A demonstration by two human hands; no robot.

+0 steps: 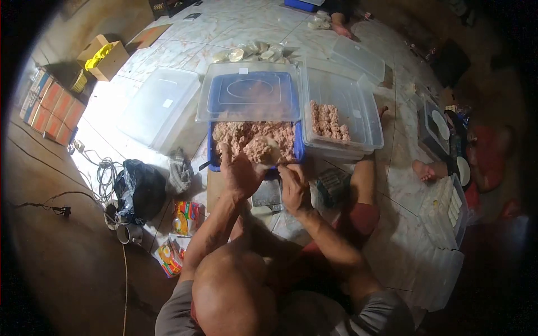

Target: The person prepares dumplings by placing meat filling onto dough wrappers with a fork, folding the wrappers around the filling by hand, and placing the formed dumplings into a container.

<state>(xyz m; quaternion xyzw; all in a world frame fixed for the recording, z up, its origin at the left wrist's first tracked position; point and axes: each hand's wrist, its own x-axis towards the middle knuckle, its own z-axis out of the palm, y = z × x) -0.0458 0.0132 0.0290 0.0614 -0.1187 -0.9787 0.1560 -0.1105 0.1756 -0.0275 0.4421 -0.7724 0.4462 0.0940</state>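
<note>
My left hand [242,175] is over the front of a blue bin [211,148], palm turned up with the thumb raised. A clump of pinkish ground mixture [260,150] rests on its fingers, with a pale, thin edge showing on the clump's right side. The same lumpy mixture [230,133] fills the bin's front half. A clear lid [252,92] covers the back half. Close by on the right, my right hand [295,189] has its fingers bent together at the bin's front rim; what they pinch, if anything, is hidden. Below, between my forearms, lies a small grey, flat-topped device [266,194].
Right of the bin, a clear container [358,131] holds rows of shaped pieces [329,122]. Clear lids [159,103] lie on the tiled floor. Filled bags [255,53] stand behind. A black bag [140,190], cloth [180,172] and packets [186,218] lie left. Other people sit right and behind.
</note>
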